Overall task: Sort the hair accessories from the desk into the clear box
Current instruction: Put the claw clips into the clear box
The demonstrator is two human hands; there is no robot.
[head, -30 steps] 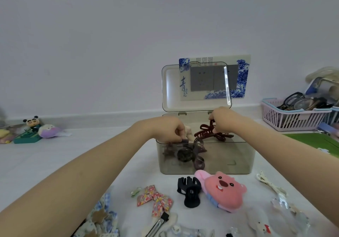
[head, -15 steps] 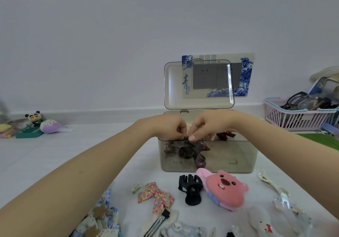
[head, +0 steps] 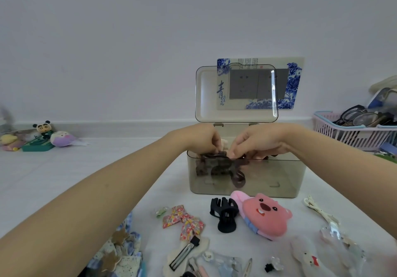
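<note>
At frame centre both hands, left (head: pixel 203 139) and right (head: pixel 257 142), pinched a dark clip (head: pixel 217 155) over the box (head: pixel 279 178); better to lower it before loosening the fingers.

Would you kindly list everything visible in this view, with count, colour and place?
clear box: one, smoky clear, desk centre, lid open
brown hair claws: several, dark brown, inside box
black claw clip: one, black, before box
plush clip: one, pink, right of black claw
floral bow: one, red-patterned, left of black claw
basket: one, pink, far right, holding glasses
small toys: a few, mixed colours, far left
left hand: one, on a brown claw at box rim
right hand: one, over box rim, same claw
</note>
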